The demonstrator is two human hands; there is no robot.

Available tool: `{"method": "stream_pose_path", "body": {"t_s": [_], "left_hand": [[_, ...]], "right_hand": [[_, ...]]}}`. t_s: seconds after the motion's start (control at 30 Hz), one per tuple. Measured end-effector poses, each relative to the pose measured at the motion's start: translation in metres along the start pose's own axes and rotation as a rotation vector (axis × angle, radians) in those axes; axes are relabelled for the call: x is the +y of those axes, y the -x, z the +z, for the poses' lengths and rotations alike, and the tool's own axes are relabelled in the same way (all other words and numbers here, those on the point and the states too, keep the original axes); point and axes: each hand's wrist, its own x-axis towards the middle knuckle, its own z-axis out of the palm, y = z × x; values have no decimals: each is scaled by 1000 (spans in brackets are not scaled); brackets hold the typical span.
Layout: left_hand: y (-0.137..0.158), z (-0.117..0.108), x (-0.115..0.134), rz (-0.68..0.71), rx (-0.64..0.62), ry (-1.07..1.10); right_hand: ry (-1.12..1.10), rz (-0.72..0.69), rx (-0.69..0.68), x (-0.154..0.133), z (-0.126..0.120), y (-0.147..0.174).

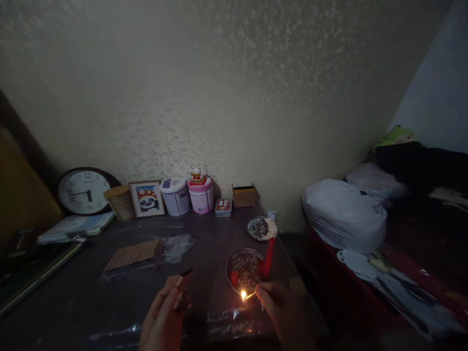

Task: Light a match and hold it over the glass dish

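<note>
The thin, light, brittle wooden match (249,295), flame at its nine-o'clock tip, is pinched at its unlit end by the right hand (281,304), while the small matchbox (182,279) is clamped in the left hand (164,317).

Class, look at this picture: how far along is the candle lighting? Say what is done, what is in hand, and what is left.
Done: the match is burning, its flame bright at the tip. In hand: the right hand holds it near the dish where the red candle leans; the left hand grips the matchbox. Left: no flame shows on the candle itself.
</note>
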Motion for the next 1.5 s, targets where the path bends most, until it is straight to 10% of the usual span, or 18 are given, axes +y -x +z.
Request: {"method": "stream_pose_path", "body": {"t_s": [0.43, 1.5], "left_hand": [[24, 29, 17, -192, 144, 135], [-4, 0, -2, -230, 124, 195]], "right_hand": [[-38, 39, -51, 11, 10, -4], [-124, 111, 62, 29, 34, -23]]}}
